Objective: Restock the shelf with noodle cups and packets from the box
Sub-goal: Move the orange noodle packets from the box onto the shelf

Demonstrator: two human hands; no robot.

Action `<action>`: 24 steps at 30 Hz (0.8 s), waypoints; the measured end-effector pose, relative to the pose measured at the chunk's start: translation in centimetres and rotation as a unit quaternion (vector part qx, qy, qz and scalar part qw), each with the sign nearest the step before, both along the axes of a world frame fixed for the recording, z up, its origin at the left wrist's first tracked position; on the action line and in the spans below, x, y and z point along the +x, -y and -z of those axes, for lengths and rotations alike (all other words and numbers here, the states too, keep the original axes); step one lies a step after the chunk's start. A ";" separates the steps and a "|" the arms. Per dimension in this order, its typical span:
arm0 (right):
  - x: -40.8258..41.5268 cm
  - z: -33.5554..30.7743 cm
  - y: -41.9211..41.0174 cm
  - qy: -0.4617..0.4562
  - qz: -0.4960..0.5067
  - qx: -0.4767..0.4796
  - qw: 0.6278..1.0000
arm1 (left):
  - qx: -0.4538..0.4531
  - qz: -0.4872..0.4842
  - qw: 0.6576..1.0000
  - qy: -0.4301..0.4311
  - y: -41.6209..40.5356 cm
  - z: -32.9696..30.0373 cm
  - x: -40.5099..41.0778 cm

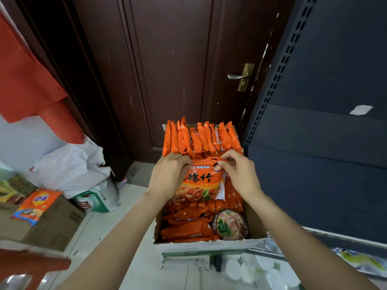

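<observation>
An open cardboard box (209, 244) sits on the floor in front of me, full of orange noodle packets (199, 137) standing on edge at its far end and lying flat near me. A noodle cup (230, 223) with a pictured lid lies in the near right corner. Above the box I hold one orange noodle packet (199, 183) face up. My left hand (167, 174) grips its upper left edge. My right hand (238, 170) pinches its top right corner. The dark blue shelf unit (318, 143) stands to the right of the box.
A dark brown door (167, 70) with a brass handle (240, 76) is behind the box. On the left are white sacks (71, 166), a brown carton (52, 222) with an orange packet (35, 206) on it, and red cloth (27, 80).
</observation>
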State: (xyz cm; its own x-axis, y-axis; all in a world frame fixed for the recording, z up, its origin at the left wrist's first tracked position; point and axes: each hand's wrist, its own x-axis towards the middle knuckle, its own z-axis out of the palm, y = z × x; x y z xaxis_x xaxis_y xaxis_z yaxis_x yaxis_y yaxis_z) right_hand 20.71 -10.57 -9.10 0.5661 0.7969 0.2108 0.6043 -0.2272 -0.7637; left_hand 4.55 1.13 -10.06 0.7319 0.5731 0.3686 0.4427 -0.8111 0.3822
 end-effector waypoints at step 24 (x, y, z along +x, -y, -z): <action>26.6 -8.7 30.1 -0.173 0.071 0.063 0.980 | -0.065 0.109 0.985 0.121 25.7 -10.3 31.5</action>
